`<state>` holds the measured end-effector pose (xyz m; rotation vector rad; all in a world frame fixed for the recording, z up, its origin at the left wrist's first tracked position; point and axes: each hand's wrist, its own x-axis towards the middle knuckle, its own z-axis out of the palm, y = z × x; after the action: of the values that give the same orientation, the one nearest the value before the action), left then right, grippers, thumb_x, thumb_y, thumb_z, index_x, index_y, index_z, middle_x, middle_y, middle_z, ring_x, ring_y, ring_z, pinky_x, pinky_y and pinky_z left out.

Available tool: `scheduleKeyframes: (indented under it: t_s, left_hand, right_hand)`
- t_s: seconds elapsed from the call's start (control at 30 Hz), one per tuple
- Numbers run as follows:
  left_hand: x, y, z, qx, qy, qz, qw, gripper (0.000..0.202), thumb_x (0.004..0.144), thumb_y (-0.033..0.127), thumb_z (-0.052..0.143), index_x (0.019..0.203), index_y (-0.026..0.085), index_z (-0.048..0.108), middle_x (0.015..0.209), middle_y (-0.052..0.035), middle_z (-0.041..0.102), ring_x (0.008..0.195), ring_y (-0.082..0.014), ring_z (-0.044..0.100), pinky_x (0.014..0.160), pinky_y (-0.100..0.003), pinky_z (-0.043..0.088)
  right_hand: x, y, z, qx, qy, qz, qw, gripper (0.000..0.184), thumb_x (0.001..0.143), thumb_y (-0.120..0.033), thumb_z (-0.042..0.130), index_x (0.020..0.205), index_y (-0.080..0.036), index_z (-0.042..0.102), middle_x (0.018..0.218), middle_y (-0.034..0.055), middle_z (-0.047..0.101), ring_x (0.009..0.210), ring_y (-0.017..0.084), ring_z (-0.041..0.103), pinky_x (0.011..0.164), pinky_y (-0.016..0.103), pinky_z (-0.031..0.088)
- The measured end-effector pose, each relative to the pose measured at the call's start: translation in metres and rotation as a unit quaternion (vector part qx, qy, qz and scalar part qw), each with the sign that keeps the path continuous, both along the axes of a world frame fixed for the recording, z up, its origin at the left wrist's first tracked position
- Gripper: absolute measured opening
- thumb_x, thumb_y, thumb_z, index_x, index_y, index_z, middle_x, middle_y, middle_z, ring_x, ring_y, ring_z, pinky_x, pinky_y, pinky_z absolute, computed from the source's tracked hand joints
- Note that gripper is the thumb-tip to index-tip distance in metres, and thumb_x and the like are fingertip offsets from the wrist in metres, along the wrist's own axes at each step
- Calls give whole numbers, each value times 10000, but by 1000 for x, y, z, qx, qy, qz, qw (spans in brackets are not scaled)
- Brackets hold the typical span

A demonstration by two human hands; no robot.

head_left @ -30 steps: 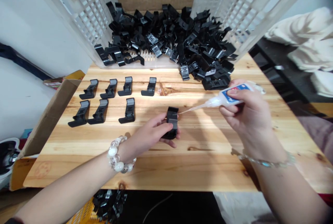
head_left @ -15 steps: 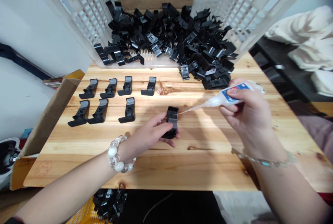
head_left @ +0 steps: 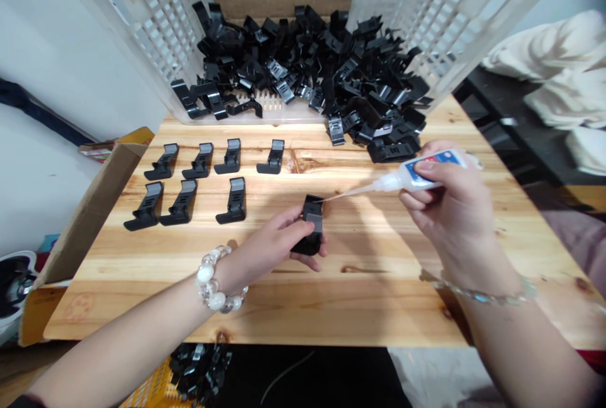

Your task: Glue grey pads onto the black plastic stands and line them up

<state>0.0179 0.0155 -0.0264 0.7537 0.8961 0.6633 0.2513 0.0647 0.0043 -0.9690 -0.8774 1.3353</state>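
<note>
Held clip (head_left: 311, 208), seven others (head_left: 237, 196), white crate (head_left: 165, 29)

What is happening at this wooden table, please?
The person's left hand holds a small, bent black piece, and the right hand holds a whitish, blue-labelled squeeze bottle. Its thin nozzle points at the piece's far end; whether it touches is unclear. On the light wooden table, seven similar black pieces lie in two rows. Behind them, more black pieces are heaped in and before a white perforated crate.

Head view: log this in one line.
left hand: holding black clip | right hand: holding squeeze bottle, nozzle at clip | wooden table: other clips
</note>
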Motion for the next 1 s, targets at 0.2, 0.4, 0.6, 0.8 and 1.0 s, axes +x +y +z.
scheduleKeyframes:
  t_s: [0.2, 0.4, 0.6, 0.8, 1.0]
  left_hand:
    - [0, 0, 1, -3, -6, 0, 1000, 178, 865, 292, 609, 942, 142, 554, 856, -65, 646, 772, -173, 649, 600, -291, 582]
    - [0, -1, 0, -8, 1, -2, 1000, 165, 866, 296, 609, 921, 152, 549, 868, -60, 645, 784, -183, 655, 613, -306, 577]
    - [0, 0, 0, -2, 4, -2, 1000, 178, 858, 305, 611, 934, 154, 557, 861, -59, 644, 799, -193, 653, 613, -311, 576]
    - [0, 0, -2, 3, 5, -8, 1000, 142, 879, 278, 580, 917, 144, 557, 866, -58, 637, 783, -176, 651, 610, -305, 587]
    - [0, 0, -2, 1, 10, -8, 1000, 116, 894, 257, 559, 909, 143, 544, 855, -57, 637, 776, -169, 651, 612, -298, 592]
  right_hand:
    - [1, -1, -1, 9, -15, -14, 1000, 214, 674, -61, 665, 720, -242, 559, 471, -74, 296, 397, 51, 188, 426, 273, 50]
    - [0, 0, -4, 19, -15, -6, 1000, 213, 647, -90, 697, 690, -247, 558, 459, -77, 290, 401, 54, 162, 417, 266, 32]
    - [0, -1, -2, 23, -30, -8, 999, 218, 698, -109, 717, 716, -253, 555, 482, -69, 286, 408, 49, 174, 424, 272, 54]
    - [1, -1, -4, 36, -23, -9, 999, 207, 670, -72, 679, 711, -244, 572, 478, -71, 301, 388, 50, 171, 413, 270, 44]
    - [2, -3, -2, 41, -28, -12, 999, 211, 691, -74, 687, 724, -252, 579, 489, -63, 296, 397, 55, 182, 413, 269, 59]
